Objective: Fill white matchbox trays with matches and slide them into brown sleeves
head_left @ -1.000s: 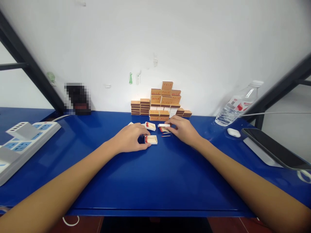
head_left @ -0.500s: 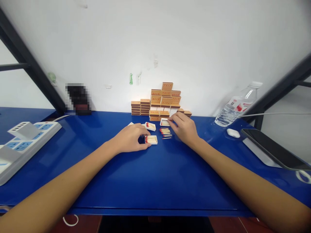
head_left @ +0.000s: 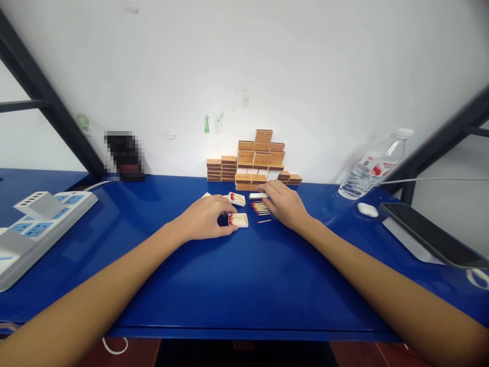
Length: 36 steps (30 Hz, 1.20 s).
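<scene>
On the blue table, my left hand (head_left: 208, 216) curls around the left end of a white matchbox tray (head_left: 239, 220) full of red-tipped matches, thumb at its near edge. Just behind lies another open tray (head_left: 237, 199) with matches. My right hand (head_left: 284, 201) grips a third white tray (head_left: 258, 195), tipped so that its side faces me; its inside is hidden. A small pile of loose matches (head_left: 260, 207) lies below that tray, with a single match (head_left: 264, 221) nearer me. Stacked matchboxes (head_left: 262, 158) stand against the wall.
A shorter stack of matchboxes (head_left: 228, 168) is left of the tall one. At the right are a water bottle (head_left: 372, 165), a white case (head_left: 367, 209) and a phone (head_left: 431, 234). A power strip (head_left: 46, 229) lies at the left.
My right hand has closed on the third tray, tipped it up and brought it slightly nearer. The single match has shifted a little. My left hand has stayed in place.
</scene>
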Each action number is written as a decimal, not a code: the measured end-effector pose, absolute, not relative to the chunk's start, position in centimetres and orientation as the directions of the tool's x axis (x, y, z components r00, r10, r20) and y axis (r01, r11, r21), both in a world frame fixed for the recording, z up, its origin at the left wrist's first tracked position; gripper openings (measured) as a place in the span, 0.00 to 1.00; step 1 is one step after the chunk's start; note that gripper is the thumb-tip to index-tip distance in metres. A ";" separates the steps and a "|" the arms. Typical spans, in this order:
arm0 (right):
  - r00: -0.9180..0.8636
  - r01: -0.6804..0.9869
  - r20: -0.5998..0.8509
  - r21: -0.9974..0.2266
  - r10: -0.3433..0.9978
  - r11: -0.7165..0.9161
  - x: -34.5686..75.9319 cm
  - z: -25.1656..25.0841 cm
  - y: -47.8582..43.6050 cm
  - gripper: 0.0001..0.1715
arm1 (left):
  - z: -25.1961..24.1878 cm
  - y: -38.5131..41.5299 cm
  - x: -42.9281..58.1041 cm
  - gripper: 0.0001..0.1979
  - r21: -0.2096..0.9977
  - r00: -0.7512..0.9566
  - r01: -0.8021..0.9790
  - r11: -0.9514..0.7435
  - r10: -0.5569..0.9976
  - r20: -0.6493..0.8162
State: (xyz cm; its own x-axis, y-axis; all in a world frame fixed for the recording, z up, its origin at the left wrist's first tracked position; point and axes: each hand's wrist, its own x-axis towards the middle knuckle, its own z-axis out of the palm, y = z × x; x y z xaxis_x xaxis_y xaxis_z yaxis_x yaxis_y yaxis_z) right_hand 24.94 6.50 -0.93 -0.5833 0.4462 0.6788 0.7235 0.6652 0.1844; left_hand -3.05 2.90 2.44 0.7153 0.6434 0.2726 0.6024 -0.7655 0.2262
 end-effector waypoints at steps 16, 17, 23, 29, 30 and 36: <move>-0.533 0.729 0.773 0.213 0.344 0.650 24.6 -1.0 5.9 0.07 | 2.4 3.0 -3.1 0.16 0.226 0.720 0.599 -0.768 0.640 0.267; -0.523 0.749 0.759 0.191 0.389 0.635 24.6 -1.1 5.9 0.06 | 2.4 3.0 -3.1 0.16 0.226 0.721 0.596 -0.770 0.638 0.271; -0.515 0.773 0.640 0.058 0.571 0.632 25.1 -1.3 6.0 0.11 | 2.4 2.9 -3.1 0.16 0.223 0.725 0.583 -0.781 0.624 0.290; -0.494 0.786 0.664 0.064 0.562 0.615 25.0 -1.3 5.9 0.15 | 2.3 3.0 -3.1 0.16 0.212 0.722 0.592 -0.778 0.628 0.291; -0.496 0.787 0.664 0.071 0.559 0.613 25.0 -1.2 5.8 0.15 | 2.3 3.0 -3.1 0.16 0.211 0.721 0.594 -0.776 0.630 0.289; -0.493 0.797 0.668 0.091 0.557 0.597 25.0 -0.8 5.5 0.09 | 2.4 3.0 -3.1 0.17 0.211 0.726 0.590 -0.780 0.626 0.284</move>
